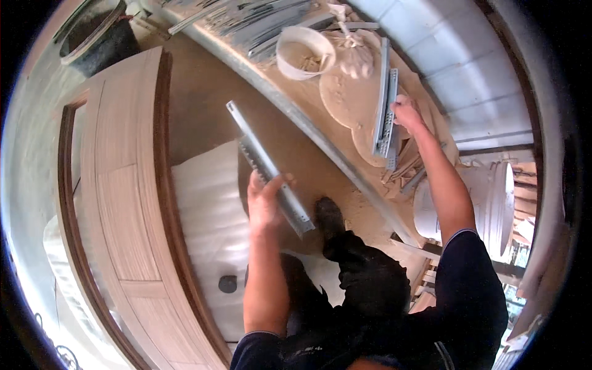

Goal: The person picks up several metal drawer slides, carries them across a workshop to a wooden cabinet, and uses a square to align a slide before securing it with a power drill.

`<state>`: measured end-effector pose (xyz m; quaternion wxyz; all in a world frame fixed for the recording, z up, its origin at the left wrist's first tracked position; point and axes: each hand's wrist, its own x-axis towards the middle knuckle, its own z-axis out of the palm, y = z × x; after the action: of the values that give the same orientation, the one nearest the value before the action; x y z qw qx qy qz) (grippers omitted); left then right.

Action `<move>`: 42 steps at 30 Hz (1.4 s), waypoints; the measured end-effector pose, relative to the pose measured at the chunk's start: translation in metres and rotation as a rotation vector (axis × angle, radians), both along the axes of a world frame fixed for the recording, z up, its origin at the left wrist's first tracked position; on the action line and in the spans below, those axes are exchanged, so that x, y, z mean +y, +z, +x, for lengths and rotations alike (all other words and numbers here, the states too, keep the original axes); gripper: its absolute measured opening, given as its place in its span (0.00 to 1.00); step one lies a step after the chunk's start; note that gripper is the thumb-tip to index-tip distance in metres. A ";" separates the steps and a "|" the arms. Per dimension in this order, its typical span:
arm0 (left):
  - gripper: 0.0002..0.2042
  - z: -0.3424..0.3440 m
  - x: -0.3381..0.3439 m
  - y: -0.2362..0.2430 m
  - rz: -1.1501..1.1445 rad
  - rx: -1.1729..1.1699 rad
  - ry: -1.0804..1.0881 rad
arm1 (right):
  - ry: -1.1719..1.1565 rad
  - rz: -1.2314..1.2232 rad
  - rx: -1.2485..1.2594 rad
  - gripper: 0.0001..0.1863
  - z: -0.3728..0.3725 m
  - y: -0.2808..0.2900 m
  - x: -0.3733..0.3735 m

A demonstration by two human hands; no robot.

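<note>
My left hand (264, 200) is closed around a long silver metal rail (256, 148) with holes along it, like a drawer slide, tilted over the floor in the middle of the view. My right hand (407, 111), at upper right, has its fingers closed on a perforated grey metal rail (390, 105). Another similar rail (380, 92) lies alongside it, above dusty, rounded boards (338, 105). A white bucket (305, 43) with debris inside and a pale crumpled bag (357, 55) sit beside these rails.
A wooden panelled door or frame (123, 185) fills the left, beside white padded sheeting (203, 209). A dark bucket (98, 40) stands at upper left, grey offcuts (271, 31) lie at the top, and a white drum (462, 197) is at right. My dark shoe (328, 219) is on the dusty floor.
</note>
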<state>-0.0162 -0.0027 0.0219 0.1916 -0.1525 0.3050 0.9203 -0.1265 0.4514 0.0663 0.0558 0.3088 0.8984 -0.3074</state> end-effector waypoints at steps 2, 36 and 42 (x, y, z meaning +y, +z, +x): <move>0.15 0.003 -0.006 -0.002 -0.007 -0.022 0.080 | 0.258 0.212 -0.053 0.12 0.007 0.052 -0.042; 0.32 0.013 0.016 0.003 -0.153 0.068 -0.198 | 1.760 0.212 0.553 0.04 0.030 0.049 -0.259; 0.32 0.010 0.011 0.005 -0.004 0.072 -0.118 | 1.219 0.174 0.647 0.24 0.058 0.043 -0.264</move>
<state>-0.0059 0.0080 0.0273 0.2340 -0.1018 0.3221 0.9117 -0.0689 0.1870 0.1089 -0.0773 -0.3547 0.9043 -0.2245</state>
